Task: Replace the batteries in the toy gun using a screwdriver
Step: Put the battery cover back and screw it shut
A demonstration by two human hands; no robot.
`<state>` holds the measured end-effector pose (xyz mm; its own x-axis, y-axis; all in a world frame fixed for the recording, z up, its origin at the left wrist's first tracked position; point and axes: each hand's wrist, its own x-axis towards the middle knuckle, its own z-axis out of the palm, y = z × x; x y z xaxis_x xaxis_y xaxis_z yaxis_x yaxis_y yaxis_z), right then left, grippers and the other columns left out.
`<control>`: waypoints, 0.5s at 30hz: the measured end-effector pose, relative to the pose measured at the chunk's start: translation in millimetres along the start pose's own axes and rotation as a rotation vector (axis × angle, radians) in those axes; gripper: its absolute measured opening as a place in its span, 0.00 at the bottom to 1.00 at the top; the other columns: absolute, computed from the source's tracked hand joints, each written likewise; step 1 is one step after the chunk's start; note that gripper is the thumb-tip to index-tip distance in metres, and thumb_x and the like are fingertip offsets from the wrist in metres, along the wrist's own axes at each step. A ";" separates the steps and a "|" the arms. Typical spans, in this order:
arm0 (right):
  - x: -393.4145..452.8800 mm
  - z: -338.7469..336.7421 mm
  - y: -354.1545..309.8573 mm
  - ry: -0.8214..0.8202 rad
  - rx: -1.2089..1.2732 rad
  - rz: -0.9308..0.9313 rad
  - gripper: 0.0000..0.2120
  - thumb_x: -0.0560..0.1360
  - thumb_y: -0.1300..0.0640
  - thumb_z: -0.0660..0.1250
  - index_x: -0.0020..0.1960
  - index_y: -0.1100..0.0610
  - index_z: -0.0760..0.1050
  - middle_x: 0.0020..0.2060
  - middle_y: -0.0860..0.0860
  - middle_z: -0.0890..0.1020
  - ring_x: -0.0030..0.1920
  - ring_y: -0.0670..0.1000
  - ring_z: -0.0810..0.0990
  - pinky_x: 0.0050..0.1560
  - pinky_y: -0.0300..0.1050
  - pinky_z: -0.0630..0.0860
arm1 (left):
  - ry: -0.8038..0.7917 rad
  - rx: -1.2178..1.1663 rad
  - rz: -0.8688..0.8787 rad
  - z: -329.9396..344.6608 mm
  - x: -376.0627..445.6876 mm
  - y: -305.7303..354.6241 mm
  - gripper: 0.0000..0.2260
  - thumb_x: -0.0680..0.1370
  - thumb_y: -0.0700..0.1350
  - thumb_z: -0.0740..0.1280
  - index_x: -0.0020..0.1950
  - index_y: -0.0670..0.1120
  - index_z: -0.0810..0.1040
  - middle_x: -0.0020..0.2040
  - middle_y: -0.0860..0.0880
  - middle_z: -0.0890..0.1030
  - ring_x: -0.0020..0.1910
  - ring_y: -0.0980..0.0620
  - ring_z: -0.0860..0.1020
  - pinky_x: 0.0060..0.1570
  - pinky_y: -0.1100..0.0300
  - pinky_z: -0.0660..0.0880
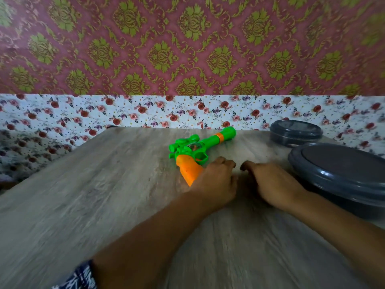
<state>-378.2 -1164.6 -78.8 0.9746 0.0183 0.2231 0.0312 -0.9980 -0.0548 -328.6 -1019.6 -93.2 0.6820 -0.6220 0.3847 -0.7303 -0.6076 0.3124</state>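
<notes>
A green toy gun [195, 148] with an orange grip lies flat on the grey wood-grain table [93, 195], barrel pointing to the far right. My left hand [216, 182] rests on the table just right of the orange grip, touching its edge, fingers curled down. Close beside it, my right hand [268, 184] lies knuckles up on the table with its fingers curled under. Neither hand visibly holds anything. No screwdriver or batteries show in the view.
Two dark grey lidded containers stand at the right: a small one [295, 132] at the back and a large one [341, 174] nearer, close to my right wrist. A flower-patterned wall runs behind the table's far edge.
</notes>
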 end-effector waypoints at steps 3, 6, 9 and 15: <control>-18.7 7.6 10.2 -0.018 -0.014 0.020 0.19 0.75 0.63 0.57 0.64 0.54 0.69 0.60 0.56 0.77 0.59 0.56 0.76 0.56 0.50 0.74 | -0.169 0.063 0.036 8.8 -7.5 8.2 0.22 0.77 0.49 0.53 0.62 0.35 0.72 0.60 0.35 0.75 0.60 0.38 0.73 0.60 0.51 0.68; -20.6 8.5 11.1 -0.015 0.028 0.058 0.20 0.73 0.65 0.58 0.64 0.55 0.70 0.60 0.56 0.77 0.59 0.57 0.76 0.56 0.48 0.74 | -0.161 0.086 0.082 11.1 -12.5 12.7 0.27 0.75 0.51 0.48 0.54 0.32 0.77 0.53 0.33 0.79 0.53 0.37 0.78 0.55 0.52 0.74; -19.1 11.2 12.4 0.018 0.075 0.072 0.18 0.73 0.64 0.58 0.61 0.55 0.73 0.58 0.57 0.79 0.57 0.57 0.77 0.55 0.48 0.74 | -0.161 0.139 0.093 11.4 -10.9 11.5 0.31 0.76 0.53 0.43 0.62 0.33 0.74 0.62 0.34 0.76 0.62 0.40 0.75 0.63 0.55 0.68; -19.6 15.6 17.0 0.074 0.120 0.078 0.15 0.74 0.63 0.58 0.58 0.55 0.75 0.55 0.58 0.80 0.54 0.59 0.78 0.52 0.49 0.75 | -0.229 0.112 -0.006 11.7 -9.8 12.1 0.19 0.82 0.46 0.53 0.71 0.38 0.67 0.72 0.40 0.67 0.72 0.46 0.65 0.69 0.61 0.55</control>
<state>-393.3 -1180.9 -99.3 0.9562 -0.0681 0.2845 -0.0134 -0.9817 -0.1901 -343.6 -1026.7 -103.3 0.6867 -0.7063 0.1721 -0.7261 -0.6545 0.2109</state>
